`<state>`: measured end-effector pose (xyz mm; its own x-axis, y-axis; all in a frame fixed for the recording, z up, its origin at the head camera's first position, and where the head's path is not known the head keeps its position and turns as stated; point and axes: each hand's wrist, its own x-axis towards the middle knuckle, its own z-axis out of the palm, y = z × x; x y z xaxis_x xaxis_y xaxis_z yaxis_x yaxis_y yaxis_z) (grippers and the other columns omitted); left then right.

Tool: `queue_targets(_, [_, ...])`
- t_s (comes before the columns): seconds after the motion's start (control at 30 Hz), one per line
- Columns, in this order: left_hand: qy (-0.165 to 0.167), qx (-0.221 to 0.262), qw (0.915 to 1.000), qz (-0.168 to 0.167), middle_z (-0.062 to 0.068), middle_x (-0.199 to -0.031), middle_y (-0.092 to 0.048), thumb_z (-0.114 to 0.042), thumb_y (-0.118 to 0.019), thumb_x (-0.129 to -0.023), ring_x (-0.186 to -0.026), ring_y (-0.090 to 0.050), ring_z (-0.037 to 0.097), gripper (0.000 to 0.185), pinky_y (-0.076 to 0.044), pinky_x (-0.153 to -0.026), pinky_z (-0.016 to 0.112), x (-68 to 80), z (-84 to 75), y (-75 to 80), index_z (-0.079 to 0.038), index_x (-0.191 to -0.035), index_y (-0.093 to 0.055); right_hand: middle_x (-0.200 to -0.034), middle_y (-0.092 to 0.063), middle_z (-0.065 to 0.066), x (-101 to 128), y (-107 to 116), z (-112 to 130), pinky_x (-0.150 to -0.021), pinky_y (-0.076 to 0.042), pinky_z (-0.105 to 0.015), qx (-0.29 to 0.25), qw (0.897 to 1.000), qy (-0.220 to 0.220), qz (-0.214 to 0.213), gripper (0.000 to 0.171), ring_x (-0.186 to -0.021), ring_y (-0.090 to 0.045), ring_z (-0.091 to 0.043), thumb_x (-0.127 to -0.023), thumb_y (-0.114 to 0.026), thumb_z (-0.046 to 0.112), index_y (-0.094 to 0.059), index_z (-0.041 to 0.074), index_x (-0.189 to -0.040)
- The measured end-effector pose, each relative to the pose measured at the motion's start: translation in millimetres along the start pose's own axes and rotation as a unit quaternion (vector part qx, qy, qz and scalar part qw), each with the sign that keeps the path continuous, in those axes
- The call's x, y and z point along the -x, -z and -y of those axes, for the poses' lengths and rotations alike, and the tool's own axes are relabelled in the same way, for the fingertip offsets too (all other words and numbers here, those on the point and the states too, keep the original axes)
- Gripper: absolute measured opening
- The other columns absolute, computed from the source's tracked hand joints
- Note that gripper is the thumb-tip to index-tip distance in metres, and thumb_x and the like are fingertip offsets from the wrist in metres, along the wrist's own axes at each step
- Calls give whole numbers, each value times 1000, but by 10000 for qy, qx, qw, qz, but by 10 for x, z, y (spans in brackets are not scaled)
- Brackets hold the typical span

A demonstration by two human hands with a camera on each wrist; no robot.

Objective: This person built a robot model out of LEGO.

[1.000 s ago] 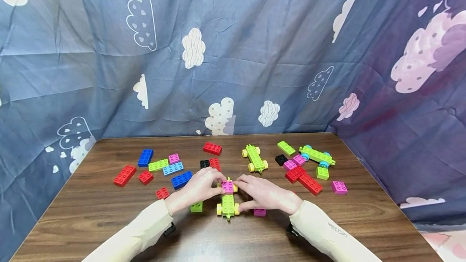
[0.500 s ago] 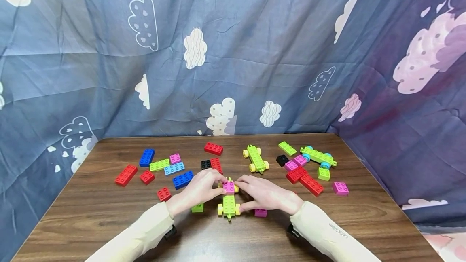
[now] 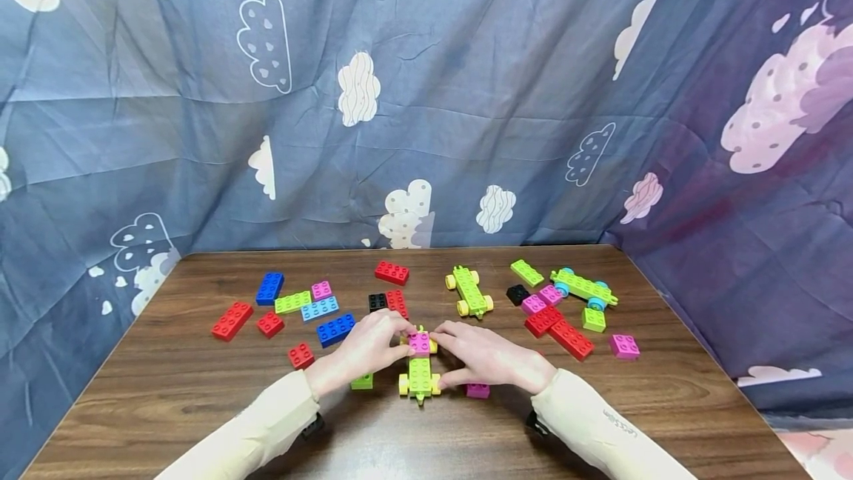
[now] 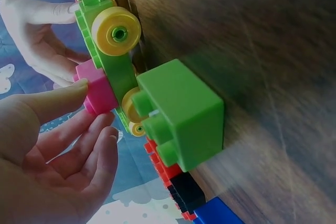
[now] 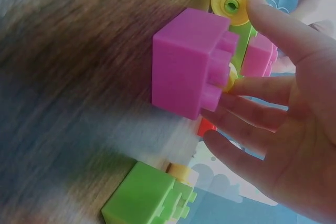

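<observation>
A lime-green toy car base [image 3: 420, 378] with yellow wheels lies lengthwise between the two hands. On its far half sits a pink brick [image 3: 418, 344]. My left hand [image 3: 369, 343] pinches this brick between thumb and fingers [image 4: 73, 97], its other fingers loosely bent. On the other side, my right hand [image 3: 489, 356] rests with thumb and index finger at the yellow wheels; its fingers [image 5: 252, 111] are mostly straight. In the left wrist view a green brick [image 4: 181, 114] stands close in front of the base. A loose magenta brick [image 5: 191, 61] lies by the right hand.
Red, blue, green and black bricks lie on the left, including a red brick [image 3: 232, 321]. Behind the hands stands another yellow-wheeled base [image 3: 469, 292]. A blue-wheeled base [image 3: 583, 287] and several bricks are at the right. A cloud-printed curtain [image 3: 426, 110] backs the wooden table [image 3: 133, 406].
The whole head view has shifted slightly to the right. Both hands keep their places at the pink brick and the car base.
</observation>
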<state>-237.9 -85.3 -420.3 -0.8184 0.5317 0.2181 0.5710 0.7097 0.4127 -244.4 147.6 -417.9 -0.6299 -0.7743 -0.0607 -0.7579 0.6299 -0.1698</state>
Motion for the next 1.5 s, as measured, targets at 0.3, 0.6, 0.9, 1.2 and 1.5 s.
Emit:
queue_targets(0.3, [67,73,9997,204,4,-98,-74,-23,-80,-83,-89,-67,18,25,-56,-76,31,-17,29,37,-9,-104,-76,-134,-56,-5,-23,-8,-13,-101,-51,-40,26,10000,47,41,71,-122,-56,-20,-89,-67,52,-53,6,-141])
queue_targets(0.6, [145,-35,9992,359,3,-100,-74,-25,-79,-85,-91,-66,18,27,-55,-74,30,-11,31,72,-10,-107,-75,-134,-57,-6,-27,23,11,-102,-50,-40,151,9998,98,21,70,-123,-57,-21,-89,-67,52,-53,6,-140])
queue_targets(0.9, [154,-81,9994,298,1,-101,-74,-27,-79,-84,-88,-62,15,29,-52,-70,24,-21,33,66,-12,-108,-76,-135,-57,-6,-17,12,-5,-103,-50,-41,161,9998,52,-57,70,-124,-56,-21,-89,-67,52,-54,5,-140])
queue_targets(1.2, [122,-164,9997,165,2,-98,-75,-27,-80,-83,-90,-66,15,27,-57,-73,29,-40,19,62,-11,-104,-76,-134,-58,-7,-3,15,-16,-101,-51,-40,323,9991,168,-230,73,-122,-58,-21,-87,-68,55,-54,5,-139])
queue_targets(1.5, [74,-273,9995,141,2,-100,-74,-28,-79,-84,-91,-65,15,28,-56,-75,30,-35,5,49,-11,-106,-76,-134,-57,-7,4,14,-19,-101,-52,-40,277,9993,133,-204,74,-121,-58,-21,-87,-68,55,-54,5,-139])
